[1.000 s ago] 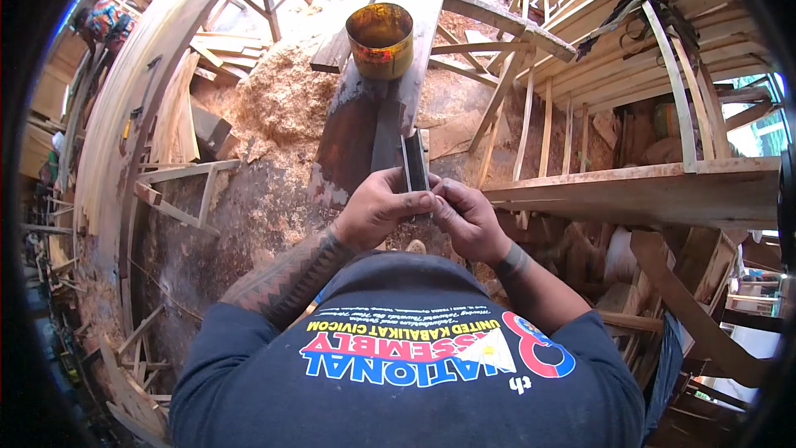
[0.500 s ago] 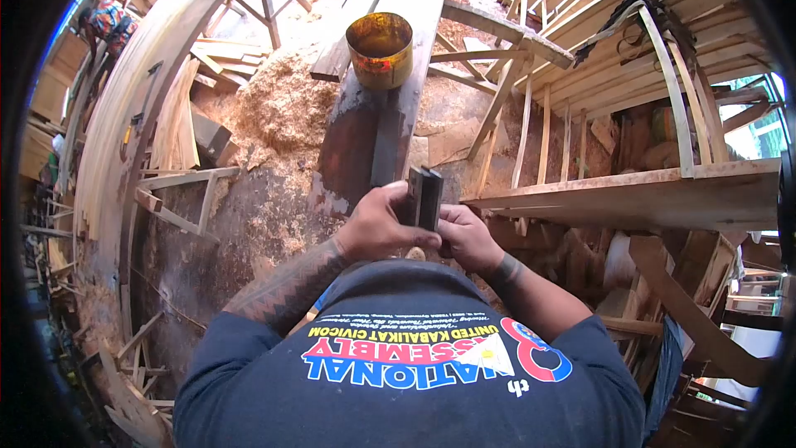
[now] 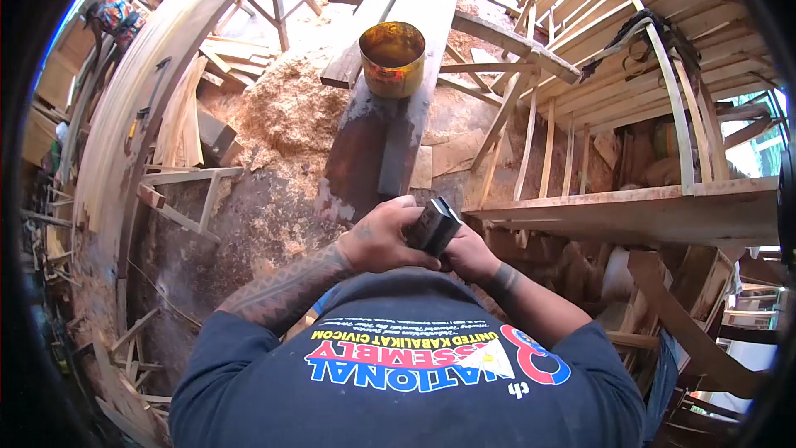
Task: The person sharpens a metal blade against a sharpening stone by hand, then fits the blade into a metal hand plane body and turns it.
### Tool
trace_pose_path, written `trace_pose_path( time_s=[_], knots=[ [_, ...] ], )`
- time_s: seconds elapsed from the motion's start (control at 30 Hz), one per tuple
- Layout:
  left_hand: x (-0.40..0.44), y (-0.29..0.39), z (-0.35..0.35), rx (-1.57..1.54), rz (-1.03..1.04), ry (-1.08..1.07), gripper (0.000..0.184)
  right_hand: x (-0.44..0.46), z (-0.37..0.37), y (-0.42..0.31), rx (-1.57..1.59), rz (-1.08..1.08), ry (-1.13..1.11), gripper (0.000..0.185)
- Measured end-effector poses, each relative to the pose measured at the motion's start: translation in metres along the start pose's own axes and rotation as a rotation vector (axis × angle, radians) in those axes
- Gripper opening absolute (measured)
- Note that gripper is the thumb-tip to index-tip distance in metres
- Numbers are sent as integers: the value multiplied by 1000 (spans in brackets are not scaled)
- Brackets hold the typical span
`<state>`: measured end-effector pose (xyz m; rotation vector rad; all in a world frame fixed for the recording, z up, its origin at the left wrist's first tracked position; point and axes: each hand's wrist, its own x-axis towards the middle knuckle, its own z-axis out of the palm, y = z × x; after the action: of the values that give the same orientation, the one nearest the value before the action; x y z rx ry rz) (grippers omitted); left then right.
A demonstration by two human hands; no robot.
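A dark rectangular block [image 3: 434, 226] is held close to my body, its top end tilted up and to the right. My left hand [image 3: 383, 236] wraps round the block's left side. On its right, my right hand [image 3: 470, 254] touches the block's lower part, with its fingertips hidden behind it. Beyond my hands a long plank [image 3: 356, 149] carries a stained yellow can [image 3: 393, 62], open at the top. A dark flat strip [image 3: 399, 153] lies on the plank between the can and my hands.
A long curved timber [image 3: 137, 108] runs along the left. Wood shavings [image 3: 290, 104] lie heaped left of the plank. At the right stands a slatted wooden frame [image 3: 613, 206] with a broad ledge. Thin battens and offcuts lie around.
Both hands have drawn the dark block down toward my body, and it has turned from nearly upright to leaning right. The view has shifted slightly, so the can appears lower.
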<state>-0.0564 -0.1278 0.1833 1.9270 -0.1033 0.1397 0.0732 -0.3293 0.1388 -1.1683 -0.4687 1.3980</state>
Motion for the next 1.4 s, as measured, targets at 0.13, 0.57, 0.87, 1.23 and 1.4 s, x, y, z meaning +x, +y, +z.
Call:
trace_pose_path(
  time_s=[0.13, 0.57, 0.87, 1.23, 1.4],
  knots=[
    [-11, -31, -1, -465, -322, 12, 76, 15, 0, -22, -295, 171, -38, 24],
    [-32, -67, -63, -1134, -523, 12, 50, 115, 37, -27, 288, -63, -142, 46],
    [-8, -65, -123, -1051, -503, -152, 30, 145, 65, -41, 482, -226, -107, 49],
    [15, -73, -151, -1020, -419, -367, 35, 145, 74, -44, 462, -328, 10, 65],
    [15, -79, -160, -1005, -411, -413, 37, 152, 82, -39, 469, -348, 66, 64]
  ],
)
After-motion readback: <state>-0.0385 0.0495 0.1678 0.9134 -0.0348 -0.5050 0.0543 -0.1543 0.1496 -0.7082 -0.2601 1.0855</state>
